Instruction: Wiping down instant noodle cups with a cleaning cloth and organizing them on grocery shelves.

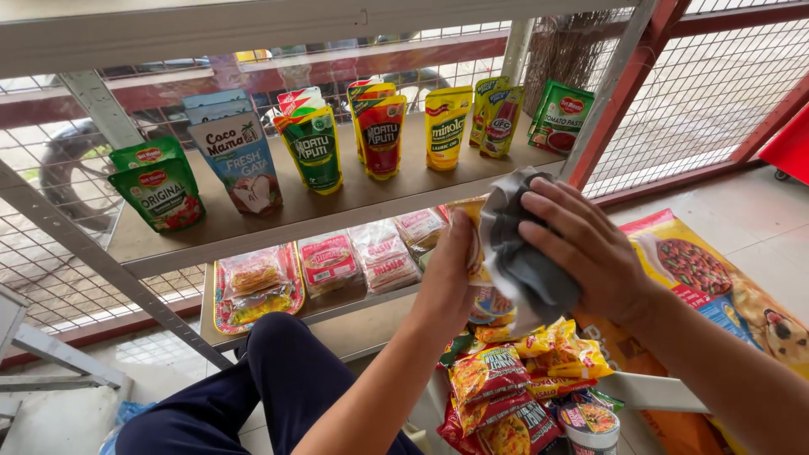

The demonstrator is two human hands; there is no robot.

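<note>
Gripping a yellow sachet in left hand just off the front right corner of the upper shelf; pressed a grey cloth against it with right hand, fingers spread over cloth. Stood in a row along shelf: pouches.

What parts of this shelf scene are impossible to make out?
Head view, the only one:
- Yellow pouch in the left hand: mostly hidden by the grey cloth under the right hand.
- Left grip: fingers behind the pouch.
- Pile of snack packets: cut off by the bottom edge.
- Large yellow pet-food bag: partly behind the right forearm.
</note>
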